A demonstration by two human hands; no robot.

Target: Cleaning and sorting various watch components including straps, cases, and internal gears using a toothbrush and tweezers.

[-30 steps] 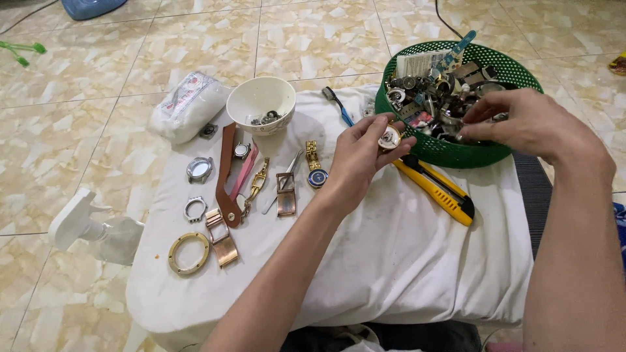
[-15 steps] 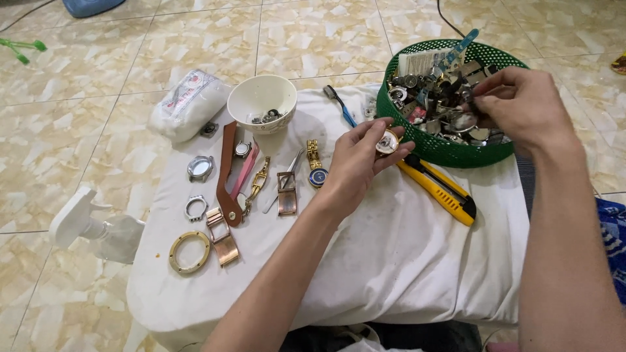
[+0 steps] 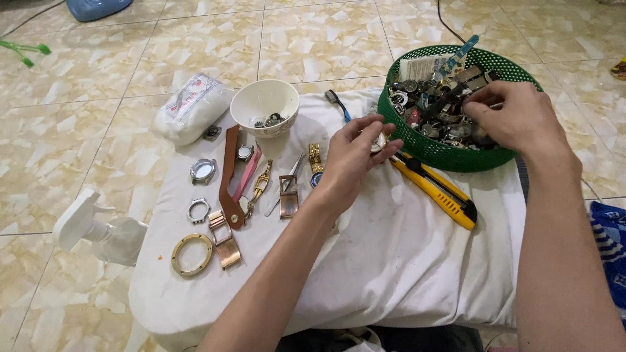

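Over the white cloth [image 3: 391,261], head view: left hand [image 3: 352,160] pinches a small round watch part [image 3: 378,142] at the green basket [image 3: 450,155] rim; right hand [image 3: 515,117] is curled, fingertips digging among the watch parts [image 3: 430,111] inside. Advice: keep the pinch firm, pick one piece at a time, avoid tipping the basket onto the yellow utility knife [image 3: 437,189].

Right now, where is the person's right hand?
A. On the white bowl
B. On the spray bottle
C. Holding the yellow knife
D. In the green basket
D: the right hand reaches into the green basket among the small metal watch parts, while the yellow knife lies untouched on the white cloth and the bowl sits off to the left.
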